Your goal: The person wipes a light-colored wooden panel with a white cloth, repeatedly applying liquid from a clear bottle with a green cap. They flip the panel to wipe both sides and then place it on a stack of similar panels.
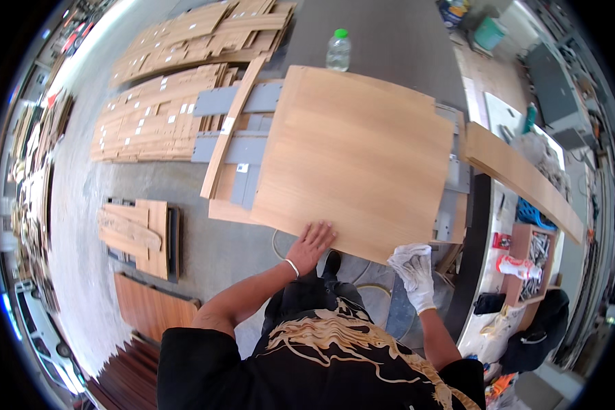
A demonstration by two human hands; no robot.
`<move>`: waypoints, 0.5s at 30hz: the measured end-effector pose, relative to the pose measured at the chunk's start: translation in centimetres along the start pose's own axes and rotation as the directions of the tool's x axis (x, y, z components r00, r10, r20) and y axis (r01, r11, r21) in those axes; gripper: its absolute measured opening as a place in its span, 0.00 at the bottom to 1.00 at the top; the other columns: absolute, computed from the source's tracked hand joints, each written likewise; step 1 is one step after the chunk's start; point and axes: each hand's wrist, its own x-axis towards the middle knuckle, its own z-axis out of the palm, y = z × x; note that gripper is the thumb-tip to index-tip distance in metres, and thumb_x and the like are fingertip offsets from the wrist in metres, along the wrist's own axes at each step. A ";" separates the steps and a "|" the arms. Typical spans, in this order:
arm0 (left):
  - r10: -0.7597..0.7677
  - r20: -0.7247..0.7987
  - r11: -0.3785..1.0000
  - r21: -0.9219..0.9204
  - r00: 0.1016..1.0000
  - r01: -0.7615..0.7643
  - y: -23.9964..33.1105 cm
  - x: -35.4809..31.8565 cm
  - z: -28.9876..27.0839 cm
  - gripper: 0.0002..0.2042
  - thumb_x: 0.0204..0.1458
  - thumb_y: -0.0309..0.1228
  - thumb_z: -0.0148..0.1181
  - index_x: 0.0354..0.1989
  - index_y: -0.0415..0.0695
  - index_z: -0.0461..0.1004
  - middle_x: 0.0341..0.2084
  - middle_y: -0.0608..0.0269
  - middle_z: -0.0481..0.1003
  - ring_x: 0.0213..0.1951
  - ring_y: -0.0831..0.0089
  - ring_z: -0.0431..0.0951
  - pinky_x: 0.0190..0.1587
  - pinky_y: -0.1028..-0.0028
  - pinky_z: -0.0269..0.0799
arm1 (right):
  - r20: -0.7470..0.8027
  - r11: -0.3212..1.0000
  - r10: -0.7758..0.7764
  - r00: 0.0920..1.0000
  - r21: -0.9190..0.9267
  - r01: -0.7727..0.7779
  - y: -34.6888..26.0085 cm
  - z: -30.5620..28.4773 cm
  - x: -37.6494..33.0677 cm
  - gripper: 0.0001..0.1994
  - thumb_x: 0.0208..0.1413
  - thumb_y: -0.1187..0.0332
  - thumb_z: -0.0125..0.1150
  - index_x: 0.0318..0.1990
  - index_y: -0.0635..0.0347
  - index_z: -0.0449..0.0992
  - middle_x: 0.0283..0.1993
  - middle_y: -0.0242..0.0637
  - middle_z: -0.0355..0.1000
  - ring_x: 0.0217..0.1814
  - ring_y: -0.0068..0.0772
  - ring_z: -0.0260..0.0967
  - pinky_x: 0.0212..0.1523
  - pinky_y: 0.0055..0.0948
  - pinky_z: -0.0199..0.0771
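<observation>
A large pale wood-grain board (362, 157) lies flat in front of me on top of other panels. My left hand (313, 242) is bare, with a white band at the wrist, and rests palm down on the board's near edge with its fingers stretched out. At the near right corner of the same board is my right hand (418, 283), in a white knitted glove. Its fingers are closed around what looks like a bunched white cloth (410, 256), which touches the corner. The fingertips are hidden by the folds.
Grey panels (242, 147) and a narrow wood strip (234, 126) jut out left beneath the board. A clear bottle (338, 51) with a green cap stands behind it. At right, a long plank (523, 181) overhangs a bench with a screw box (536, 263). Board stacks (154, 119) lie at left.
</observation>
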 end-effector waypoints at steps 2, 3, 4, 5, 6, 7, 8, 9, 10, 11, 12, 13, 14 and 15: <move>-0.002 0.064 0.996 0.094 0.998 -0.004 -1.2 3.3 -1.0 0.38 0.62 0.31 0.51 0.82 0.51 0.46 0.82 0.51 0.44 0.81 0.50 0.44 0.80 0.45 0.36 | -0.003 0.179 0.536 0.844 0.978 -0.111 3.5 1.6 -2.5 0.14 0.60 0.69 0.65 0.53 0.60 0.81 0.58 0.39 0.77 0.64 0.39 0.73 0.70 0.42 0.69; 0.020 0.024 0.992 0.128 1.000 -0.023 -1.7 4.9 -0.3 0.38 0.63 0.30 0.51 0.82 0.57 0.45 0.82 0.51 0.43 0.81 0.45 0.41 0.79 0.41 0.36 | -0.002 0.465 0.661 0.751 0.786 -0.407 6.7 2.3 -4.8 0.14 0.62 0.71 0.62 0.54 0.62 0.80 0.58 0.41 0.78 0.62 0.37 0.74 0.68 0.38 0.69; 0.051 -0.030 0.992 0.113 0.998 -0.048 -2.0 5.9 0.2 0.38 0.62 0.29 0.52 0.82 0.58 0.47 0.81 0.50 0.44 0.81 0.42 0.42 0.79 0.40 0.37 | -0.061 0.586 0.774 0.630 0.444 -0.678 9.1 2.5 -6.6 0.14 0.64 0.72 0.60 0.56 0.64 0.80 0.58 0.43 0.79 0.61 0.34 0.75 0.67 0.34 0.70; 0.060 -0.048 0.993 0.104 0.997 -0.055 -2.7 4.9 1.0 0.38 0.61 0.28 0.52 0.81 0.59 0.48 0.81 0.49 0.45 0.80 0.40 0.43 0.78 0.38 0.39 | -0.027 0.438 0.851 0.525 0.588 -0.680 1.2 1.2 -4.8 0.16 0.62 0.75 0.59 0.56 0.66 0.80 0.56 0.44 0.80 0.59 0.30 0.76 0.62 0.31 0.72; 0.066 -0.070 0.994 0.097 0.995 -0.059 -3.4 4.0 1.6 0.39 0.60 0.27 0.53 0.81 0.61 0.50 0.80 0.48 0.46 0.79 0.37 0.44 0.78 0.37 0.40 | -0.159 0.566 0.785 0.599 0.575 -0.590 5.8 5.6 -6.1 0.17 0.64 0.74 0.60 0.59 0.64 0.79 0.57 0.41 0.80 0.57 0.27 0.77 0.60 0.30 0.73; 0.063 -0.057 0.992 0.110 0.996 -0.057 -3.0 4.6 1.9 0.39 0.60 0.28 0.53 0.81 0.61 0.50 0.80 0.47 0.46 0.79 0.34 0.44 0.76 0.33 0.41 | -0.144 0.498 0.794 0.591 0.712 -0.495 6.6 5.7 -5.9 0.18 0.65 0.73 0.60 0.61 0.64 0.77 0.59 0.39 0.79 0.59 0.27 0.76 0.61 0.30 0.72; 0.069 -0.049 0.986 0.154 0.996 -0.061 -2.4 5.4 1.7 0.39 0.61 0.28 0.53 0.81 0.61 0.48 0.81 0.47 0.45 0.79 0.34 0.44 0.76 0.33 0.40 | -0.126 0.413 0.800 0.586 0.824 -0.387 7.2 5.7 -6.0 0.19 0.66 0.73 0.59 0.63 0.64 0.76 0.61 0.38 0.78 0.60 0.27 0.74 0.62 0.30 0.71; 0.072 -0.044 0.978 0.199 0.996 -0.062 -1.9 6.3 1.3 0.38 0.62 0.29 0.52 0.82 0.61 0.46 0.81 0.47 0.44 0.79 0.34 0.43 0.76 0.33 0.39 | -0.110 0.320 0.800 0.590 0.910 -0.264 7.7 5.5 -5.9 0.20 0.67 0.72 0.59 0.65 0.63 0.74 0.63 0.36 0.76 0.62 0.27 0.73 0.63 0.30 0.70; 0.059 -0.021 0.969 0.243 0.998 -0.052 -1.5 6.0 1.4 0.38 0.63 0.30 0.51 0.82 0.60 0.45 0.81 0.47 0.43 0.79 0.34 0.42 0.76 0.33 0.38 | -0.071 0.200 0.794 0.604 0.968 -0.150 7.1 5.8 -5.7 0.21 0.67 0.71 0.59 0.67 0.63 0.73 0.65 0.35 0.75 0.63 0.27 0.72 0.65 0.30 0.68; 0.051 -0.015 0.969 0.242 0.999 -0.045 -1.2 5.6 1.3 0.38 0.63 0.30 0.51 0.82 0.60 0.45 0.81 0.46 0.43 0.79 0.34 0.43 0.76 0.32 0.39 | -0.036 0.073 0.780 0.624 0.997 -0.035 6.6 5.9 -5.5 0.22 0.68 0.70 0.58 0.69 0.62 0.71 0.67 0.33 0.74 0.64 0.28 0.71 0.66 0.30 0.67; 0.040 -0.011 0.970 0.241 0.999 -0.037 -0.8 5.0 1.3 0.38 0.63 0.30 0.51 0.82 0.60 0.45 0.81 0.46 0.44 0.79 0.34 0.44 0.76 0.32 0.40 | -0.078 0.119 0.780 0.621 0.993 -0.024 6.0 5.7 -5.7 0.21 0.68 0.70 0.58 0.67 0.62 0.72 0.66 0.33 0.75 0.63 0.28 0.71 0.64 0.30 0.68; 0.011 0.010 0.970 0.244 1.000 -0.014 -1.2 3.7 1.5 0.38 0.63 0.30 0.51 0.82 0.60 0.45 0.81 0.45 0.44 0.79 0.33 0.44 0.75 0.32 0.40 | -0.096 0.145 0.776 0.623 0.989 -0.029 3.7 5.6 -5.5 0.20 0.69 0.69 0.58 0.66 0.62 0.73 0.64 0.34 0.75 0.62 0.28 0.72 0.63 0.30 0.69; 0.000 0.019 0.975 0.222 1.000 -0.004 -0.7 2.7 1.5 0.38 0.63 0.30 0.51 0.82 0.60 0.45 0.81 0.45 0.44 0.79 0.33 0.45 0.75 0.31 0.41 | -0.124 0.185 0.773 0.623 0.982 -0.033 2.4 5.2 -5.4 0.19 0.69 0.68 0.58 0.65 0.62 0.74 0.63 0.34 0.76 0.61 0.28 0.72 0.62 0.30 0.70; -0.003 0.022 0.981 0.195 1.000 -0.001 0.2 2.0 1.3 0.38 0.63 0.30 0.52 0.82 0.60 0.45 0.81 0.45 0.44 0.78 0.33 0.45 0.75 0.31 0.41 | -0.183 0.221 0.774 0.606 0.975 0.012 2.2 4.4 -5.4 0.17 0.69 0.69 0.59 0.62 0.62 0.76 0.56 0.33 0.78 0.51 0.27 0.75 0.53 0.32 0.73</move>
